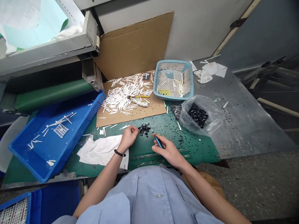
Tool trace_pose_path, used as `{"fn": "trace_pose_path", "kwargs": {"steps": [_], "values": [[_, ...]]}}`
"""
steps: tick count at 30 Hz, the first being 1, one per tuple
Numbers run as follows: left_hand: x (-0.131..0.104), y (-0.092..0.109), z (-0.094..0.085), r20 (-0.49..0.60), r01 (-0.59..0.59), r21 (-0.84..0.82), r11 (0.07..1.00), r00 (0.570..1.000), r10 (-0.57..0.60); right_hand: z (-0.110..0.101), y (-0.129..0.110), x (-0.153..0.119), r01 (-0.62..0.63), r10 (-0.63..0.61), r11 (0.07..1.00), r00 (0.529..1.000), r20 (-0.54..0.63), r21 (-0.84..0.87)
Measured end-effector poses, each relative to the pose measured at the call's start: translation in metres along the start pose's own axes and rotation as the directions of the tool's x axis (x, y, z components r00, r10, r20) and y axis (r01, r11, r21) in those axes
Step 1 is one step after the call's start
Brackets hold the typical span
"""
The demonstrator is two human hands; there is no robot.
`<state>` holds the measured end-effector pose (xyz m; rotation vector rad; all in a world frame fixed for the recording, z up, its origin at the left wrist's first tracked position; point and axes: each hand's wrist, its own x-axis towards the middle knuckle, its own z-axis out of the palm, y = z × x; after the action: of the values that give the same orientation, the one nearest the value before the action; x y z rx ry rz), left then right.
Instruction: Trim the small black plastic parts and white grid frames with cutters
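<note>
A loose pile of small black pieces (pixel 144 129) lies on the green mat (pixel 161 120) between my hands. At its left edge my left hand (pixel 129 136) is closed in a pinch; what its fingertips hold, if anything, is too small to make out. My right hand (pixel 168 151) grips a blue pen-like tool (pixel 158 141), its pale tip pointing toward the pile without touching it. A white cloth (pixel 99 151) lies under and beside my left wrist. Beyond the pile, many thin white strips (pixel 123 94) are heaped on a cardboard sheet (pixel 149 109).
Yellow-handled pliers (pixel 141 96) rest among the strips. A light-blue basket (pixel 173 98) lined with newspaper holds some strips. Right of it sits an open plastic bag (pixel 213 122) of black pieces. A blue tray (pixel 42 160) stands at left, below a machine with a green roller (pixel 54 92).
</note>
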<state>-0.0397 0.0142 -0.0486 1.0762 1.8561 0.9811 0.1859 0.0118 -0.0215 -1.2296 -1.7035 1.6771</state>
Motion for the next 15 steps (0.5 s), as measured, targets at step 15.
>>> {"fn": "trace_pose_path", "kwargs": {"steps": [15], "values": [[-0.020,0.012,-0.006,0.318,0.301,-0.589,0.750,0.940,-0.128,0.006,-0.004,0.013,0.292,-0.353,0.495,0.928,0.117,-0.819]]}}
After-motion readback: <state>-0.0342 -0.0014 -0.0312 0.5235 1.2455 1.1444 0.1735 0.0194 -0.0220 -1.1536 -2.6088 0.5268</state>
